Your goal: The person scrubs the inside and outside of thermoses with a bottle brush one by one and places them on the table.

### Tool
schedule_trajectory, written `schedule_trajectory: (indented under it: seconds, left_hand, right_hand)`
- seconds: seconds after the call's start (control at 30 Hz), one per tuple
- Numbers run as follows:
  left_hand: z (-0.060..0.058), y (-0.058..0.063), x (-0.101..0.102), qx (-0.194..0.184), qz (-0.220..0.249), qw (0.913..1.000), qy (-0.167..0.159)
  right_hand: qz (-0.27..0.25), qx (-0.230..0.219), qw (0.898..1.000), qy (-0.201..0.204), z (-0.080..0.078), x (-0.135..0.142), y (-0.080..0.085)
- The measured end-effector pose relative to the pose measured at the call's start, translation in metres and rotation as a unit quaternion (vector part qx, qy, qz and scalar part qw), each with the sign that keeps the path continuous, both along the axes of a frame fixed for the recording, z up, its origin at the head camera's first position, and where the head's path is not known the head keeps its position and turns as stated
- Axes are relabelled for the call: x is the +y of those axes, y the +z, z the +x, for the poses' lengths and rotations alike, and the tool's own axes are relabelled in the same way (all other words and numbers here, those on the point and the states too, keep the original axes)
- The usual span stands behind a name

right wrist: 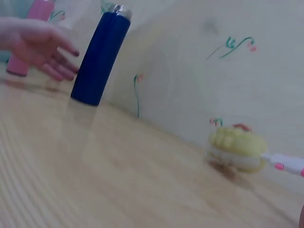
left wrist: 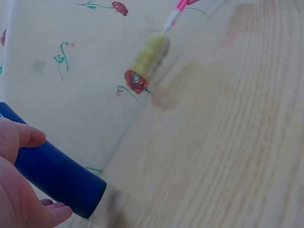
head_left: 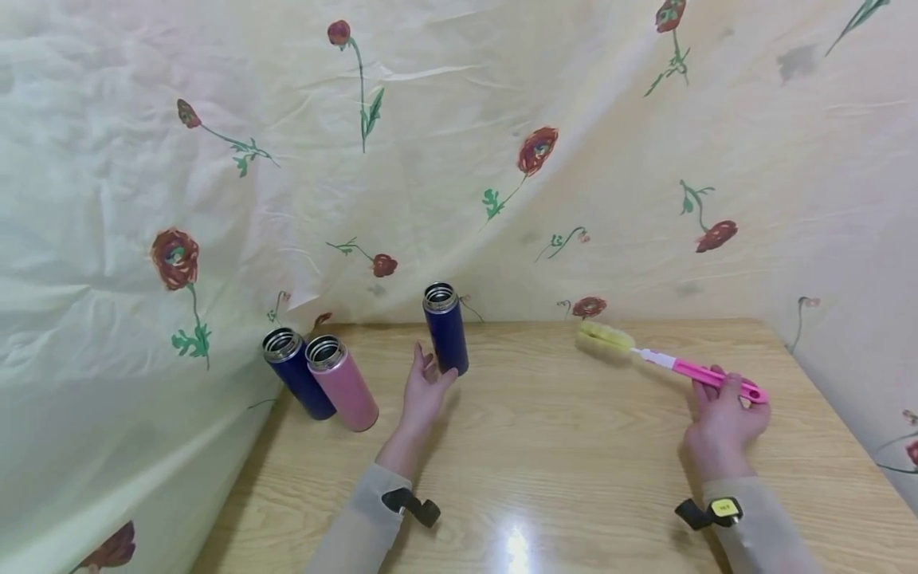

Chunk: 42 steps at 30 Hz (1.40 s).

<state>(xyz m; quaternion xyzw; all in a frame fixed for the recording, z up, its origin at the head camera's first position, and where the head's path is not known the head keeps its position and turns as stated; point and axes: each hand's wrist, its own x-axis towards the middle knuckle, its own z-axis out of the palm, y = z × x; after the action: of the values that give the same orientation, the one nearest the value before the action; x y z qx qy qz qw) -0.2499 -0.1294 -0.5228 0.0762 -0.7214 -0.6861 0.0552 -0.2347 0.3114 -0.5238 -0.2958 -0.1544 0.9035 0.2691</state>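
A dark blue bottle (head_left: 448, 335) without a lid stands upright near the back of the table. My left hand (head_left: 426, 389) is right beside it with its fingers spread and loosely extended; whether the fingertips touch the bottle I cannot tell. In the left wrist view the thumb (left wrist: 52, 213) and a finger lie in front of the bottle (left wrist: 61, 175). My right hand (head_left: 726, 414) grips the pink handle of a bottle brush (head_left: 696, 370) at the right. The yellow sponge head (right wrist: 240, 148) points left, just over the tabletop.
Another lidless dark blue bottle (head_left: 304, 387) and a lidless pink bottle (head_left: 346, 391) stand close together at the left. Behind and at the sides hangs a pale flowered cloth (head_left: 445, 159). The wooden table (head_left: 545, 446) has its back edge along this cloth.
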Motion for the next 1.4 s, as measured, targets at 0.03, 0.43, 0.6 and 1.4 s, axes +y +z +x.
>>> schedule_trajectory:
  seconds: [0.03, 0.43, 0.6, 1.4]
  left_hand:
    - [0.001, 0.000, 0.000, -0.001, -0.001, 1.0000, -0.002]
    - [0.013, -0.007, -0.006, -0.005, -0.028, 0.9993, -0.023]
    - [0.015, -0.010, -0.006, 0.002, -0.027, 0.9989, -0.038]
    - [0.018, -0.009, -0.004, -0.007, -0.019, 0.9986, -0.049]
  right_hand:
    - [0.002, -0.002, 1.000, 0.007, 0.000, 0.002, -0.001]
    - [0.195, -0.120, 0.930, 0.286, 0.014, 0.032, -0.011]
    - [0.295, -0.109, 0.879, 0.359, 0.017, 0.042, -0.015]
    - [0.632, -0.149, 0.602, 0.466, 0.022, 0.035, -0.011]
